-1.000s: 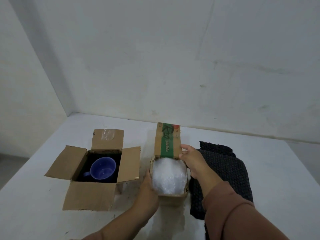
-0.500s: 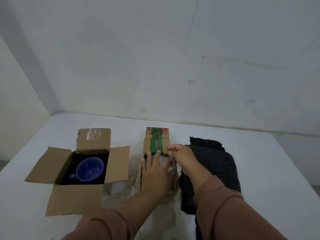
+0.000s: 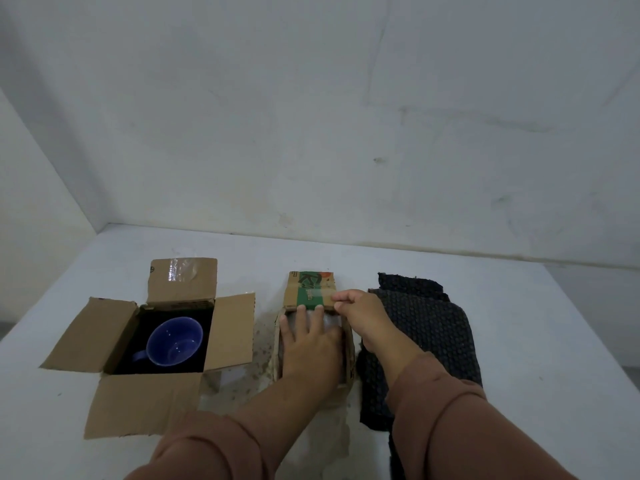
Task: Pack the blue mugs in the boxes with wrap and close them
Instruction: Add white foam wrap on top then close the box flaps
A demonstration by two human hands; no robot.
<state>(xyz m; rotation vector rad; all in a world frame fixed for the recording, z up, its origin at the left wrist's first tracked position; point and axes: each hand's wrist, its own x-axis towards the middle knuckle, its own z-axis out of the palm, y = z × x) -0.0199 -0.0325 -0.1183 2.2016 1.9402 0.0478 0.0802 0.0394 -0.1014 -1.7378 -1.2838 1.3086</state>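
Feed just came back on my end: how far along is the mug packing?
Done: a blue mug sits unwrapped in the open left box. In hand: the left hand presses clear wrap into the middle box while the right hand pinches its green-printed flap. Left: closing both boxes; the dark bubble wrap lies unused.

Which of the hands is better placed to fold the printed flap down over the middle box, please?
Probably the right hand: it already pinches the green-printed flap, while the left hand presses the wrap flat inside.
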